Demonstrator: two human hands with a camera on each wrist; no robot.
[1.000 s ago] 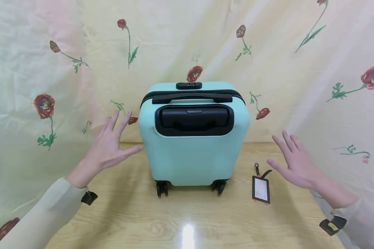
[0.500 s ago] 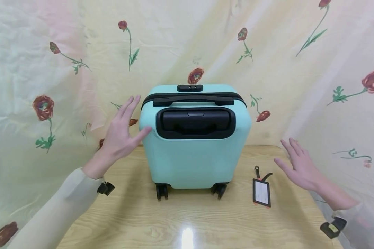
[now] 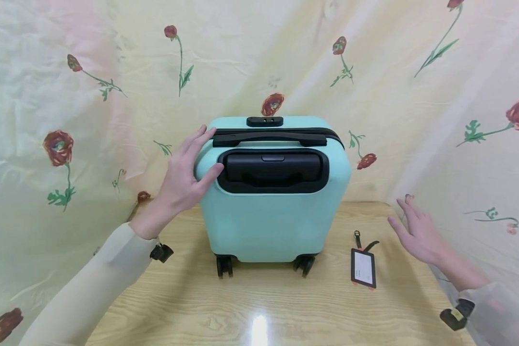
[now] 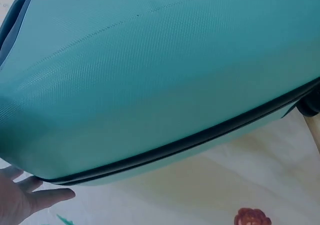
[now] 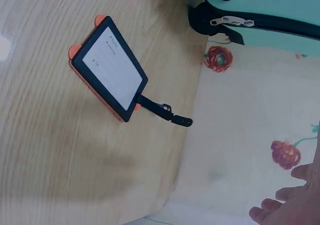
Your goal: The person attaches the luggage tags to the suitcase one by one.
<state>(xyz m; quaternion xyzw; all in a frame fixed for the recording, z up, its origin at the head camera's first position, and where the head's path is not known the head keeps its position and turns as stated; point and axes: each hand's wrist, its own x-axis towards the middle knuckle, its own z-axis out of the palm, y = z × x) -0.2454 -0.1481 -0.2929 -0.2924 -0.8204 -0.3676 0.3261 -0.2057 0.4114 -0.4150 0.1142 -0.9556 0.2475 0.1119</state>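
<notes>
A mint-green suitcase (image 3: 268, 226) stands upright on its wheels, with a black carry handle (image 3: 268, 138) and a recessed black pull handle (image 3: 272, 168) on the side facing me. My left hand (image 3: 183, 180) lies at the suitcase's upper left corner, fingers extended along its edge and thumb by the recess. In the left wrist view, the fingers (image 4: 42, 197) show at the suitcase's corner near its black zipper seam (image 4: 190, 140). My right hand (image 3: 419, 235) hovers with fingers spread and holds nothing. Left of it lies a black-framed luggage tag (image 3: 363, 266) with its strap unbuckled.
The suitcase and tag are on a pale wooden table (image 3: 259, 298). A cream curtain (image 3: 225, 57) printed with red flowers hangs behind and along both sides. Black straps (image 3: 161, 252) sit at both wrists over light sleeves.
My left hand has moved right and up, from beside the suitcase onto its upper left corner. The right hand has drifted slightly right, away from the luggage tag.
</notes>
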